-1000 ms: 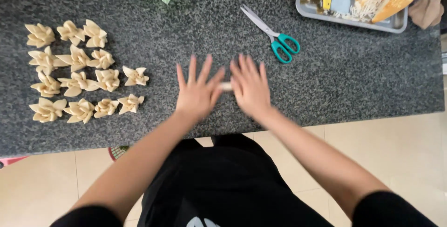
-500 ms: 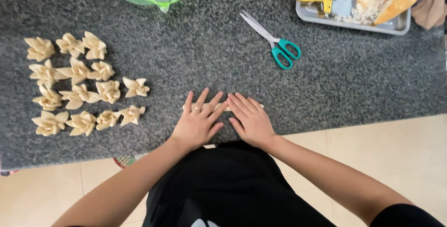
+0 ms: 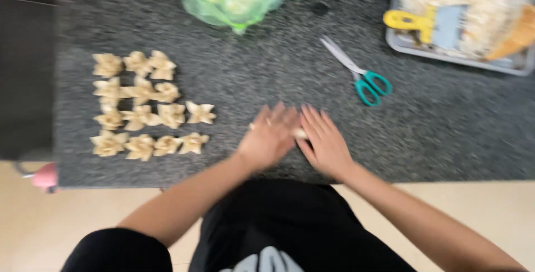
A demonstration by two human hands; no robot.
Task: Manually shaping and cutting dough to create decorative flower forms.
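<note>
Pastries (image 3: 147, 105), pale and folded into star-like flowers, lie in tidy rows well left of the hands, seemingly set aside as finished; left hand (image 3: 268, 138) and right hand (image 3: 326, 144) lie flat on the speckled dark tabletop (image 3: 446, 132), fingers spread, touching a small pale dough piece (image 3: 301, 134) between them, probably rolling it; teal-handled scissors (image 3: 359, 74) lie up and right of the hands; beyond them a metal tray (image 3: 446, 54) holds a yellow-handled scraper (image 3: 426, 22).
</note>
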